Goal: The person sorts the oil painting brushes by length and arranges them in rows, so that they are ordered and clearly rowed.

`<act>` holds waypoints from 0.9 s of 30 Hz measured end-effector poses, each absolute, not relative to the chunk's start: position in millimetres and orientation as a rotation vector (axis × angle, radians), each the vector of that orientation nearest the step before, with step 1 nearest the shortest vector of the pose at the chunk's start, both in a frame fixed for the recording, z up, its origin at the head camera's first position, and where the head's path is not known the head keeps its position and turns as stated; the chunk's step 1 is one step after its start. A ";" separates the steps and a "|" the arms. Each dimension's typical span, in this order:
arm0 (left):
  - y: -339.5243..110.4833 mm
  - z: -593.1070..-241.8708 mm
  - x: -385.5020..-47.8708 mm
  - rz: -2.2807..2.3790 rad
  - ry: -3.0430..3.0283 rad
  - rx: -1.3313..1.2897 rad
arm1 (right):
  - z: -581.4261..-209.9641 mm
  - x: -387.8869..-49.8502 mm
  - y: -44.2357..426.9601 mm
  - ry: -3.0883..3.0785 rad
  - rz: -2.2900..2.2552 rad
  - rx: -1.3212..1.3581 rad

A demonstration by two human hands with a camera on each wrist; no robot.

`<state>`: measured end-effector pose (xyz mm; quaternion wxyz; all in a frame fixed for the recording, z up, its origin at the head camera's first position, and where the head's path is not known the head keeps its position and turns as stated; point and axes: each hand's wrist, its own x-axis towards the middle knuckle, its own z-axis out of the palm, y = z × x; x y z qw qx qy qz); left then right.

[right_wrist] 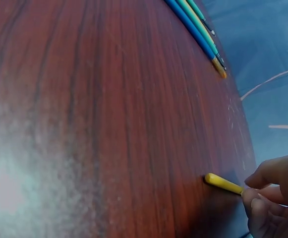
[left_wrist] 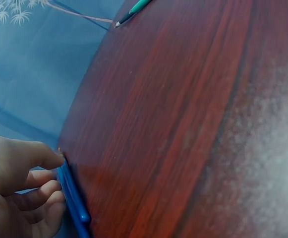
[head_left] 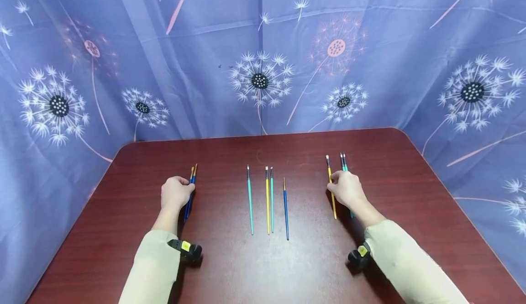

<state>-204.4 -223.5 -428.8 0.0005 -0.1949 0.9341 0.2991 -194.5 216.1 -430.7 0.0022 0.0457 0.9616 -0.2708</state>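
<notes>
While my left hand pinches two blue paintbrushes, my right hand pinches one yellow paintbrush, bristles pointing away; two teal paintbrushes just rightward.

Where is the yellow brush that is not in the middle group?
In the head view, the yellow brush is pinched in the right hand, toward the right side of the table, just left of two teal brushes.

Two teal brushes (partly) behind right hand
</notes>
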 end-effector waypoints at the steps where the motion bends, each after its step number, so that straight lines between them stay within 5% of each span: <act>1: -222.8 -427.7 -204.4 0.937 2.932 -0.617 | -430.3 -194.6 215.4 3.019 -0.856 0.145; 27: -210.7 -428.4 -199.4 0.831 3.009 -0.647 | -429.2 -194.2 179.8 2.943 -1.119 -0.017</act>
